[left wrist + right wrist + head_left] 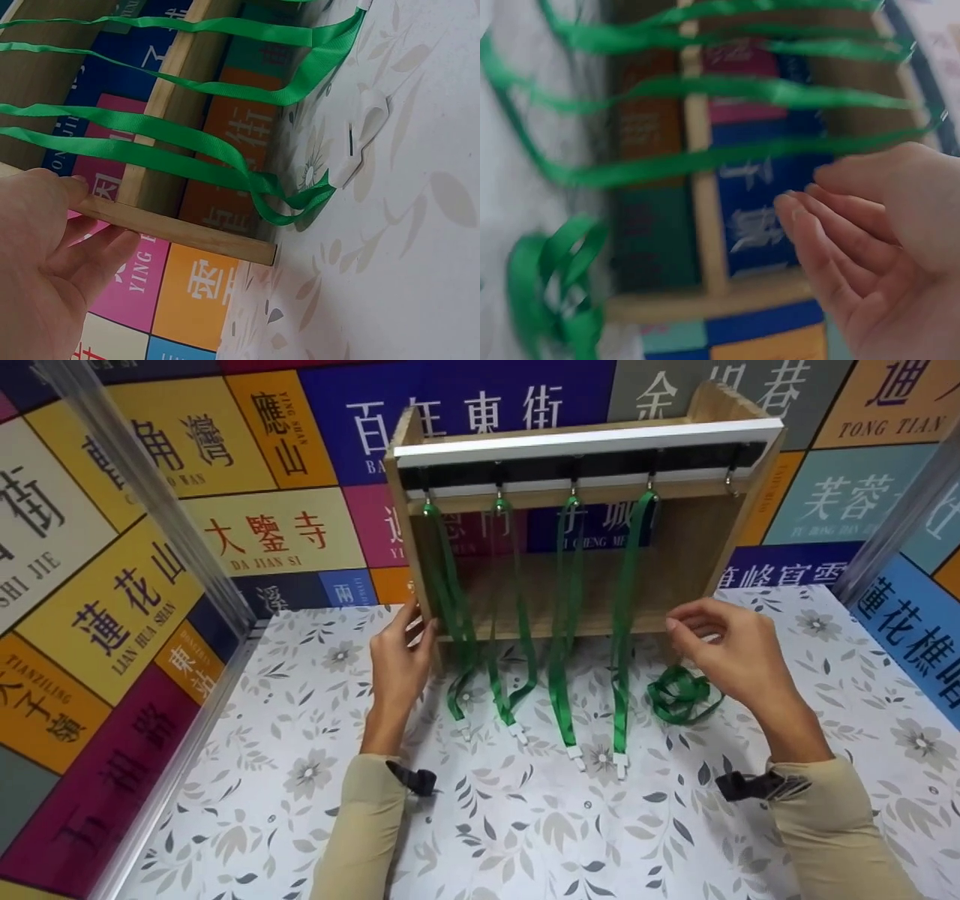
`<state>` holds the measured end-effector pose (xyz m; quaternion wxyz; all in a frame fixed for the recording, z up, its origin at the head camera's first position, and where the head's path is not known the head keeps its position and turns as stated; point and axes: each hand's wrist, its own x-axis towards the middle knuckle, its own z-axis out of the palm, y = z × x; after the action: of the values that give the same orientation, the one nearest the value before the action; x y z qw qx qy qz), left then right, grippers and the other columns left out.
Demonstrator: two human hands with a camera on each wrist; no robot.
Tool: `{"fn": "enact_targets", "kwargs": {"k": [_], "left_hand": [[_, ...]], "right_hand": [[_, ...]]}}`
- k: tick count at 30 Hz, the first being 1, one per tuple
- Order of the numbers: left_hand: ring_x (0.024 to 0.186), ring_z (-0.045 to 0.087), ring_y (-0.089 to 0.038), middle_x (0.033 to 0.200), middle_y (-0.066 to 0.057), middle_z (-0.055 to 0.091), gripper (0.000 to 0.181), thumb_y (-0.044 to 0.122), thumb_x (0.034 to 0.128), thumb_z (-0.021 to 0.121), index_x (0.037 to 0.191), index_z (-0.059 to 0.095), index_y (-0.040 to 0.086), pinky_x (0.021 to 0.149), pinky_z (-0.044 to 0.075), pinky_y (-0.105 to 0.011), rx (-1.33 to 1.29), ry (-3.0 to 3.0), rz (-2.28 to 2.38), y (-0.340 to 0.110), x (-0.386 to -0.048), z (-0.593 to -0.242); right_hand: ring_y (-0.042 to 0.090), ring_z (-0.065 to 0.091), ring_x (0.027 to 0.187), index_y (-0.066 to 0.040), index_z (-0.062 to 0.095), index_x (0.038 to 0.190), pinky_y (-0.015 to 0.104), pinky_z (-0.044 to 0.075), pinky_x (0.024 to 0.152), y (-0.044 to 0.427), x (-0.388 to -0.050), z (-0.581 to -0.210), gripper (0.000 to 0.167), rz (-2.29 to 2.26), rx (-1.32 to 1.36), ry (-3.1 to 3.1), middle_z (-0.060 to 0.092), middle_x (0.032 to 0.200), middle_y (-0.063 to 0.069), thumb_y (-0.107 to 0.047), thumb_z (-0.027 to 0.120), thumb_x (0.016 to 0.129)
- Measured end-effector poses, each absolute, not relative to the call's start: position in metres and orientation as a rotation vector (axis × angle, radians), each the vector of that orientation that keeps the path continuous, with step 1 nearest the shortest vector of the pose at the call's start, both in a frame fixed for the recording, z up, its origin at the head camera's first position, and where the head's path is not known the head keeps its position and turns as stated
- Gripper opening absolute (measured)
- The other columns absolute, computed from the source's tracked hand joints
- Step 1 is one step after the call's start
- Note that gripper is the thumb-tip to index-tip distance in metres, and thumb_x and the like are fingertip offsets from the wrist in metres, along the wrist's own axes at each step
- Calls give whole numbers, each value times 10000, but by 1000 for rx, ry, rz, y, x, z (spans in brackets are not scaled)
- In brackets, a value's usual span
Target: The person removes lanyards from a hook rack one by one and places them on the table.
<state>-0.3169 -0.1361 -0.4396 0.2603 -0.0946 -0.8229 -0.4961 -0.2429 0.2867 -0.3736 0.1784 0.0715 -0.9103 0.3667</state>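
A wooden rack (pixel 684 592) stands on the table, with a row of metal hooks along its top bar. Several green lanyards (pixel 619 607) hang from the hooks, their white plastic clips (pixel 621 765) lying on the tablecloth. The rightmost hook (pixel 730 484) carries nothing. My left hand (pixel 397 660) grips the rack's left side panel (pixel 187 234), thumb on the inner side and fingers on the outer. Near the rack's right side, my right hand (pixel 731 641) hovers with loosely bent fingers, holding nothing. Beneath it lies a coiled green lanyard (pixel 681 697).
A white tablecloth (pixel 525 840) with a leaf and flower print covers the table. Behind and beside it stand walls of coloured sign panels (pixel 277 536). Clear strips (pixel 180 521) run down the left corner. Dark wrist straps (pixel 750 786) sit on both sleeves.
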Motion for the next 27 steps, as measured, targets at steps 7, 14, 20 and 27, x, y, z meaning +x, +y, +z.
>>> {"fn": "enact_targets", "kwargs": {"k": [7,14,20,27], "left_hand": [[1253,750,-294,1468,-144,700,531,185,1057,724,1569,588,153,951,661,-404,-242,-2234,-1365,-137,-316,-438],[1260,745,-316,1484,-159,687,547,175,1060,718,1582,567,118,974,654,-434,-243,-2239,-1374,-133,-316,-441],[1276,737,-315,1510,-153,669,548,165,1062,713,1583,560,95,991,651,-482,-256,-2245,-1358,-131,-317,-443],[1270,741,-312,1491,-162,680,545,157,1060,714,1581,563,98,985,651,-443,-246,-2237,-1364,-134,-316,-440]], "right_hand": [[-13,695,944,-82,770,1254,56,541,798,250,-253,-332,313,1084,224,-2297,809,1171,122,-289,778,1019],[226,752,1114,-114,725,1362,128,573,880,227,-267,-301,562,1049,116,-2223,789,1249,94,-496,809,959],[228,774,1036,-118,785,1296,172,493,811,218,-271,-290,508,944,-51,-2268,825,1192,89,-519,765,985],[142,774,969,-124,835,1202,106,515,773,216,-273,-276,307,950,-83,-2250,839,1165,73,-361,754,1024]]}}
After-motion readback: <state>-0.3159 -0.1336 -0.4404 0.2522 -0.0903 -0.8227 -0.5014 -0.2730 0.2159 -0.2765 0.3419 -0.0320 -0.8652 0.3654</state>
